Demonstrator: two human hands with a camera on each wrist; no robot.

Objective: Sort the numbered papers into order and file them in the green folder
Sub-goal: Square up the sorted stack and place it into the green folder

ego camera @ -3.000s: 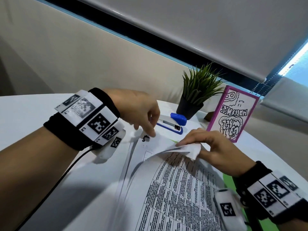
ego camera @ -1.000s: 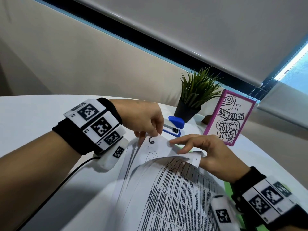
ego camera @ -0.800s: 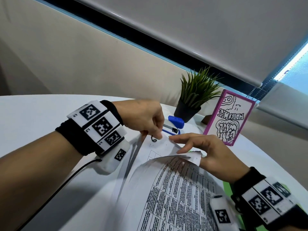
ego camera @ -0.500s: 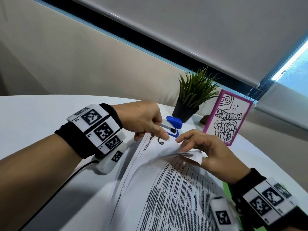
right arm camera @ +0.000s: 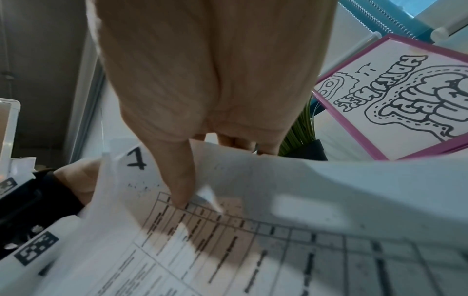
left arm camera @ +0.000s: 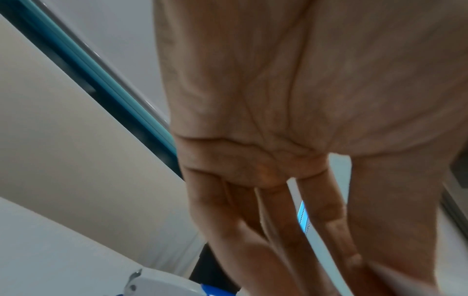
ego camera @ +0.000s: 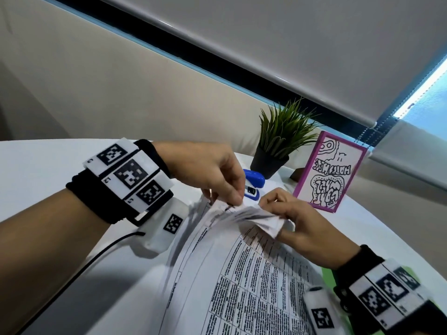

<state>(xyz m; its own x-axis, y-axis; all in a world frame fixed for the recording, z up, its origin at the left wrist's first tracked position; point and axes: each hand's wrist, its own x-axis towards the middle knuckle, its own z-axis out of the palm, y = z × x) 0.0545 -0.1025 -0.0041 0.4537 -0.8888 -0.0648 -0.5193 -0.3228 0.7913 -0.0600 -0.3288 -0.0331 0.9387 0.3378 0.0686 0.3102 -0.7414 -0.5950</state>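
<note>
Pinching the far edge of the stack of numbered papers (ego camera: 242, 274) between thumb and forefinger, the left hand (ego camera: 208, 175) sits left of centre on the white table (ego camera: 36, 165); the right hand (ego camera: 302, 228) clamps the curled top corner, its thumb on a sheet marked 7 (right arm camera: 136, 160). A sliver of green folder (ego camera: 327, 274) shows under the right wrist. Behind: blue stapler (ego camera: 254, 186), black pot holding a green plant (ego camera: 283, 131), pink-framed drawing (ego camera: 329, 172).

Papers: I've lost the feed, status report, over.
Left hand pinching papers at top corner. Right hand gripping lifted corners; a 7 shows. Green folder underneath. Stapler just beyond.
</note>
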